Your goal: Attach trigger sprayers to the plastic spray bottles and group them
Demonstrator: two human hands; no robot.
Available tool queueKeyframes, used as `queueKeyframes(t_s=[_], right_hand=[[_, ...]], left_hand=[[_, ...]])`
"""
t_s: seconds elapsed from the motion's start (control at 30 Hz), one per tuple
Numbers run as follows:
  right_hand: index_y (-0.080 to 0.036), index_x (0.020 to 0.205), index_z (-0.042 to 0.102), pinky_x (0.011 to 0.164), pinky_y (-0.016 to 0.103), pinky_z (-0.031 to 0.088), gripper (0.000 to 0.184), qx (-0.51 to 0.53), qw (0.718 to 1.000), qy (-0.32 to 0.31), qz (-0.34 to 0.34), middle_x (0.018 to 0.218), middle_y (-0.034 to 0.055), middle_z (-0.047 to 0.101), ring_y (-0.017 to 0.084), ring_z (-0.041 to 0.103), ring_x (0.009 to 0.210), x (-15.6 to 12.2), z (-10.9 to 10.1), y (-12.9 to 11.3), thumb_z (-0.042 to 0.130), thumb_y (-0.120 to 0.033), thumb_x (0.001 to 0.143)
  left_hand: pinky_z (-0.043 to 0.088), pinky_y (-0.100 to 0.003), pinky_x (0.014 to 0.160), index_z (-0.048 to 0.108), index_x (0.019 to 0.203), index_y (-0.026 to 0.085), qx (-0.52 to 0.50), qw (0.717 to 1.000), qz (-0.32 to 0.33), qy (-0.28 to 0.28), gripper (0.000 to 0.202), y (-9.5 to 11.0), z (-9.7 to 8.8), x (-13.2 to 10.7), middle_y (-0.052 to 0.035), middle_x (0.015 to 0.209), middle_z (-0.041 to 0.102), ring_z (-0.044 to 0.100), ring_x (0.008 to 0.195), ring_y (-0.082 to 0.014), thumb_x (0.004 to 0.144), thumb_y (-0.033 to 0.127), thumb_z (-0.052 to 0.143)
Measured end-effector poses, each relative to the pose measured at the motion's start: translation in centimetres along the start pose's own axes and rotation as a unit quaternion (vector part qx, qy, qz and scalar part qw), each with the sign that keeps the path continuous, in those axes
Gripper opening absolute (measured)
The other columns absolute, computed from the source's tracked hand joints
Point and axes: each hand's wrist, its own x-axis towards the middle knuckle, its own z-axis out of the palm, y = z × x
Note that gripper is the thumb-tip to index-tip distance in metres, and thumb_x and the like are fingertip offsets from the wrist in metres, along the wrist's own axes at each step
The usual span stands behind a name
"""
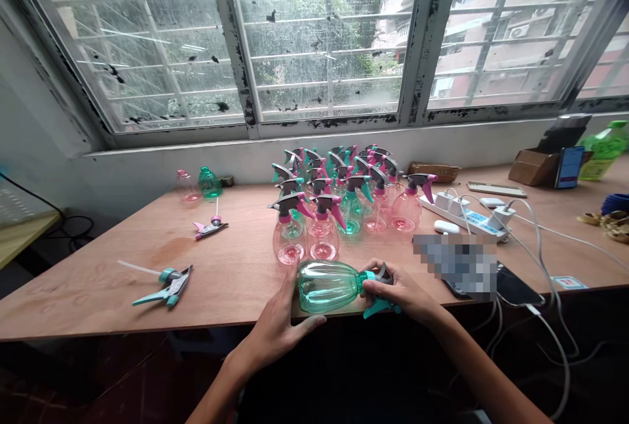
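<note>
A green spray bottle [330,285] lies on its side at the front edge of the wooden table [98,280]. My left hand [278,326] cups its rounded base, fingers wrapped round it. My right hand [400,291] is closed on the grey and teal trigger head [379,274] at the bottle's neck. Just behind stands a cluster of several assembled pink and green spray bottles [339,204].
Two loose trigger heads with tubes lie to the left, one teal [167,285], one pink [210,227]. Two headless bottles [199,185] stand near the wall. A power strip [466,217] with white cables, phones and a cardboard box [533,167] occupy the right side.
</note>
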Motion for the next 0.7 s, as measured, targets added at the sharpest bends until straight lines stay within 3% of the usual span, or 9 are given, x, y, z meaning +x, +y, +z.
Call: queueKeyframes(t_s=[0.17, 0.37, 0.47, 0.57, 0.7], right_hand=[[-0.016, 0.102, 0.06, 0.065, 0.028, 0.051, 0.036, 0.0, 1.0, 0.004, 0.003, 0.073, 0.0022, 0.075, 0.018, 0.069, 0.067, 0.01, 0.03, 0.01, 0.078, -0.043, 0.086], [-0.017, 0.095, 0.061, 0.063, 0.027, 0.051, 0.035, -0.004, 1.0, 0.008, 0.004, 0.072, 0.0024, 0.075, 0.018, 0.069, 0.065, 0.04, 0.1, -0.26, 0.079, -0.045, 0.084], [-0.017, 0.096, 0.06, 0.063, 0.027, 0.051, 0.036, 0.0, 1.0, 0.009, 0.007, 0.071, 0.0022, 0.075, 0.018, 0.069, 0.065, 0.1, 0.13, -0.23, 0.078, -0.046, 0.085], [-0.017, 0.096, 0.06, 0.062, 0.027, 0.051, 0.037, -0.003, 1.0, 0.011, 0.006, 0.071, 0.0021, 0.075, 0.018, 0.069, 0.065, 0.13, 0.13, -0.18, 0.078, -0.047, 0.084], [-0.017, 0.095, 0.06, 0.062, 0.027, 0.051, 0.038, -0.002, 1.0, 0.015, 0.009, 0.07, 0.0021, 0.075, 0.018, 0.07, 0.065, 0.09, 0.11, -0.21, 0.078, -0.049, 0.084]], left_hand=[[0.03, -0.054, 0.122, 0.011, 0.162, 0.027, 0.026, 1.0, -0.001, 0.005, 0.092, 0.27, -0.22, 0.19, -0.0142, 0.166, 0.029, 0.029, 0.151, -0.0361, 0.092, 0.039, 0.069], [0.043, -0.048, 0.114, -0.004, 0.162, 0.033, -0.005, 1.0, -0.005, -0.002, 0.091, -0.19, 0.11, 0.03, -0.0117, 0.16, 0.042, 0.05, 0.139, -0.0303, 0.097, 0.027, 0.06], [0.044, -0.048, 0.112, -0.01, 0.161, 0.033, 0.002, 1.0, -0.017, -0.008, 0.097, -0.07, 0.15, 0.04, -0.0112, 0.155, 0.048, 0.054, 0.136, -0.0303, 0.096, 0.03, 0.062], [0.039, -0.051, 0.116, -0.005, 0.162, 0.027, -0.001, 0.999, -0.03, -0.01, 0.099, 0.02, -0.01, 0.16, -0.0134, 0.156, 0.047, 0.047, 0.142, -0.0336, 0.093, 0.041, 0.066], [0.029, -0.052, 0.122, 0.011, 0.163, 0.023, -0.003, 1.0, -0.025, -0.008, 0.081, -0.05, -0.33, 0.29, -0.0141, 0.164, 0.034, 0.033, 0.15, -0.0343, 0.099, 0.047, 0.055]])
